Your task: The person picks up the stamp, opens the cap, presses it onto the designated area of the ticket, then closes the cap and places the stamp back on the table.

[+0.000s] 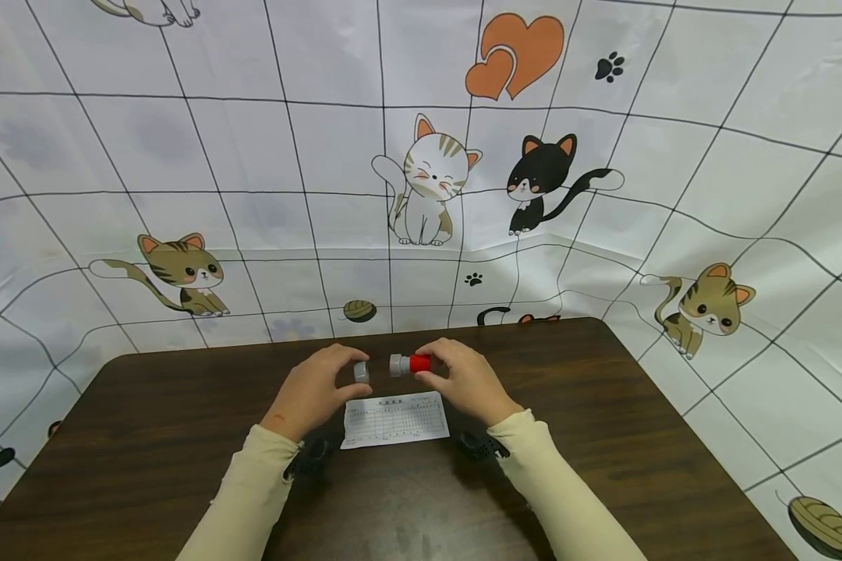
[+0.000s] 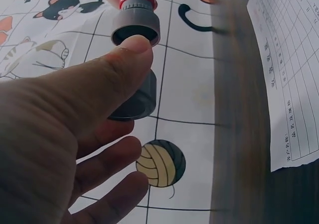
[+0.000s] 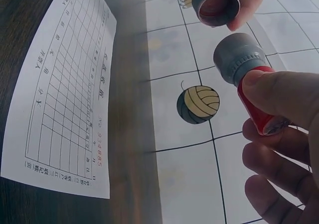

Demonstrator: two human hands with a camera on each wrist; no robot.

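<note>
Pinching a ribbed cylinder [image 3: 241, 63] and a smooth hollow cap [image 1: 361, 372], fingers [image 1: 440, 347] curve.

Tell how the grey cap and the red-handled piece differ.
The grey cap is plain grey; the red-handled piece is red and grey. The grey cap is shorter, the red-handled piece longer. The left hand pinches the grey cap; the right hand pinches the red-handled piece. Both have a round grey end.

Dark brown table [image 1: 393, 499]; white cat-print sheet [image 1: 340, 148] behind.
</note>
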